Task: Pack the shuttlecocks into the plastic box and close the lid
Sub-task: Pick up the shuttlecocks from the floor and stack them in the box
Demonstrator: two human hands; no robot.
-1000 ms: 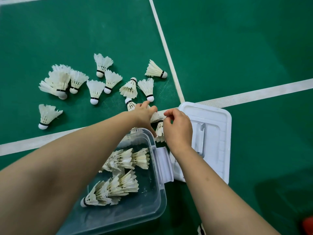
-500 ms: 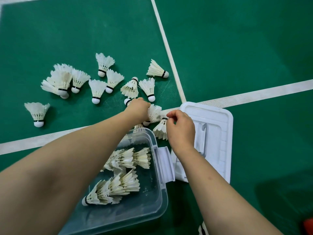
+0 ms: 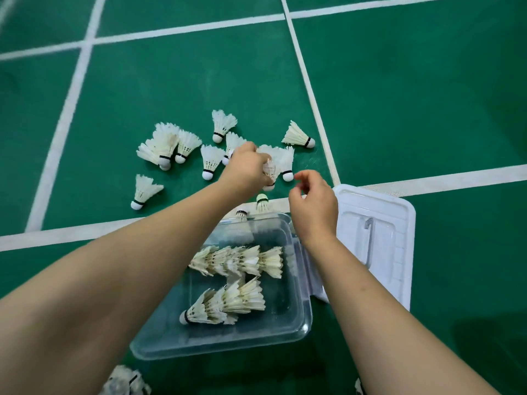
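Shuttlecocks (image 3: 228, 302) lie stacked in two rows inside the plastic box (image 3: 296, 317), nearest of all. Its lid (image 3: 399, 269) lies off to the right, touching the box. A moment ago both hands were just past the box's far rim. Now the left hand (image 3: 248, 169) has reached out to the loose pile (image 3: 171, 146) and grips a shuttlecock (image 3: 269, 169). The right hand (image 3: 313, 203) has let go of its own and hangs open, holding nothing. Many still wait on the green floor (image 3: 399, 109), so packing is far from done.
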